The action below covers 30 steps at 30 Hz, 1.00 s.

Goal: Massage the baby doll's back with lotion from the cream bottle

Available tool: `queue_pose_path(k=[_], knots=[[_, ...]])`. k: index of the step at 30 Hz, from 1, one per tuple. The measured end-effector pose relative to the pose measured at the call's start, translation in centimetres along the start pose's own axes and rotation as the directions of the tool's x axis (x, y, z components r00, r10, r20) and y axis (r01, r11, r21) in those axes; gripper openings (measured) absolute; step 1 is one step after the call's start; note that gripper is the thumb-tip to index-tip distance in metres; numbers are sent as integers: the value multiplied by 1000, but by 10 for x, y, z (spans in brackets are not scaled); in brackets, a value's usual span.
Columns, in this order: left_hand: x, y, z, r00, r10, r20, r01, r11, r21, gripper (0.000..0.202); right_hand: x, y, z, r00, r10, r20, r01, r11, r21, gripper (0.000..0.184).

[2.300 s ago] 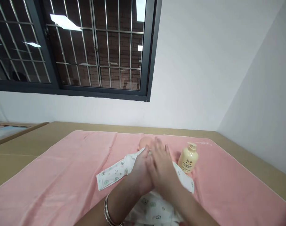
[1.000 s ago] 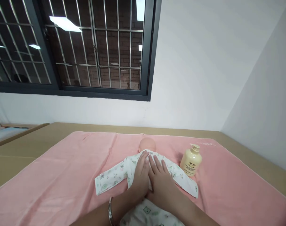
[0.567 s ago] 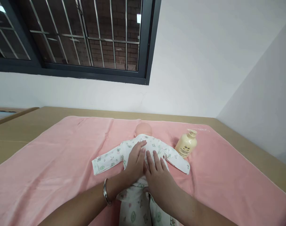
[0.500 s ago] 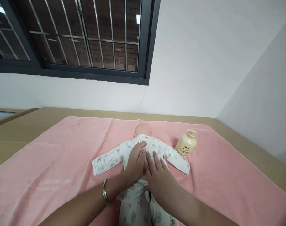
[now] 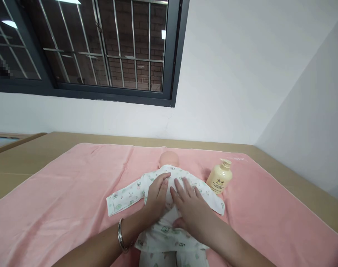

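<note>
A baby doll (image 5: 169,158) lies on a pink towel (image 5: 74,185), its bald head toward the wall. It wears a white printed top (image 5: 127,194) with both sleeves spread wide, and matching trousers (image 5: 158,259). My left hand (image 5: 157,196) rests on the left side of the doll's upper body, fingers stretched toward the head. My right hand (image 5: 189,205) lies on the right side of the body with its fingers spread. Neither hand holds anything. A silver bangle (image 5: 121,236) circles my left wrist.
A cream pump bottle (image 5: 220,177) stands beside the doll's right-hand sleeve. Under the towel is a wooden surface (image 5: 16,165) that reaches to the white wall (image 5: 219,74). A dark-framed window (image 5: 110,97) with metal bars is at the upper left.
My hands have drawn slightly apart on the doll, and my right hand's fingers are more spread. The top's hem shows more fully over the trousers. The view has tilted up a little.
</note>
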State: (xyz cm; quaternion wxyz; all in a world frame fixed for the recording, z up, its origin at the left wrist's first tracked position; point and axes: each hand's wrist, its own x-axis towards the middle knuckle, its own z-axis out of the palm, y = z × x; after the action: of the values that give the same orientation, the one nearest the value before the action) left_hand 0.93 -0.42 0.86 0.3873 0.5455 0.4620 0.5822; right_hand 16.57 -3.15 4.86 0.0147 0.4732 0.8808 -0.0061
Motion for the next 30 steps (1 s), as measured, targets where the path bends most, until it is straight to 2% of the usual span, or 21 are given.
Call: queue_pose_path(k=[4, 6, 10, 14, 16, 18, 21, 24, 27, 30], knots=[[-1, 0, 2, 1000, -15, -21, 14, 999, -47, 27, 4, -7, 21, 998, -58, 31, 60, 995, -80, 124], [-1, -2, 2, 1000, 8, -15, -8, 1000, -12, 29, 5, -11, 26, 999, -37, 25, 40, 991, -126, 130], [1, -8, 3, 998, 66, 7, -66, 993, 97, 35, 2, -12, 18, 998, -2, 56, 10, 991, -137, 113], [1, -22, 4, 986, 168, -14, -162, 965, 207, 36, 3, 3, 1, 994, -72, 85, 66, 995, 75, 86], [1, -32, 7, 961, 273, -44, -246, 916, 316, 38, 13, 11, -1, 1000, 16, 16, -18, 990, 139, 73], [1, -43, 9, 949, 312, -51, -261, 865, 428, 42, 28, 15, 5, 987, 133, -92, -118, 981, 157, 66], [7, -50, 11, 975, 213, -60, -150, 835, 529, 47, 44, 12, 21, 972, 135, -192, -105, 982, 157, 60], [23, -46, 6, 994, 111, -16, -84, 833, 546, 49, 40, -2, 36, 972, 107, -209, -78, 986, 144, 55], [38, -42, -2, 997, 45, 64, -74, 815, 575, 49, 31, -10, 41, 974, 96, -205, -61, 983, 172, 57], [36, -46, -2, 992, 94, 87, -128, 740, 660, 50, 40, 4, 32, 971, 146, -188, -99, 965, 242, 57]])
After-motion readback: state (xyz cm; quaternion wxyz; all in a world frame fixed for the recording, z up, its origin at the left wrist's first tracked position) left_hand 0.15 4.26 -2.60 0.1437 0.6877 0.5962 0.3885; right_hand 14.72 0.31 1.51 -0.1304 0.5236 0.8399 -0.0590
